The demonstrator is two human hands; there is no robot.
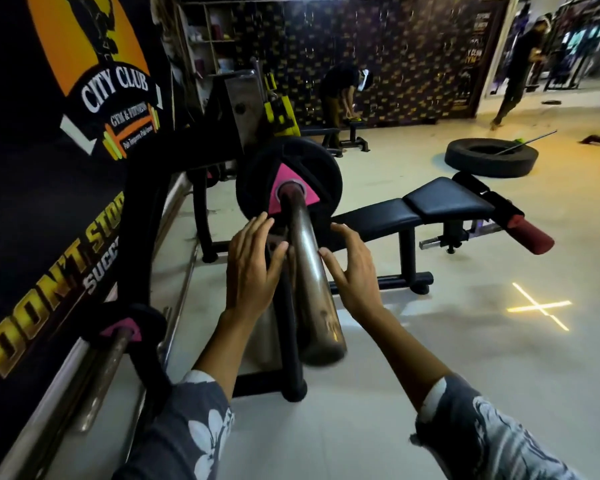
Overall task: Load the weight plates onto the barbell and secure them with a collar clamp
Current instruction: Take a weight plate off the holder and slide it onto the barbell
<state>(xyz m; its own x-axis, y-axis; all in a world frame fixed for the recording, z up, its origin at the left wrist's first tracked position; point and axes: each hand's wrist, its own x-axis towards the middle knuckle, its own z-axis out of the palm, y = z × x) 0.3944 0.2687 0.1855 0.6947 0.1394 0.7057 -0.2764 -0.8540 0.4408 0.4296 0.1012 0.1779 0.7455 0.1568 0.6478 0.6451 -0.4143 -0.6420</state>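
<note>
fingers: spread and almost straight on both hands, curled round nothing; the left fingers point up toward the plate's lower edge, the right fingers likewise on the other side.
left hand: back to the camera, just left of the bar, thumb leaning toward the metal; whether it touches cannot be told.
right hand: just right of the bar, thumb tip at the bar's edge, contact unclear.
bar: thick steel end, dull and worn, running up and away between the two hands; its near end is bare.
plate: black disc with a pink triangle round its hole, threaded upright on the bar, just beyond the fingertips.
second plate: smaller, black with a pink centre, on a thinner rusty rod low at the left, well apart from the hands.
bench: black and padded, right of the plate, with a red-tipped roller at its far end.
tyre: flat on the pale floor behind the bench, a rod resting on it.
cross: yellow lines on the floor, right of the hands.
sleeves: grey with white flower print.
people: two far back, one bent over, one walking at far right.
</note>
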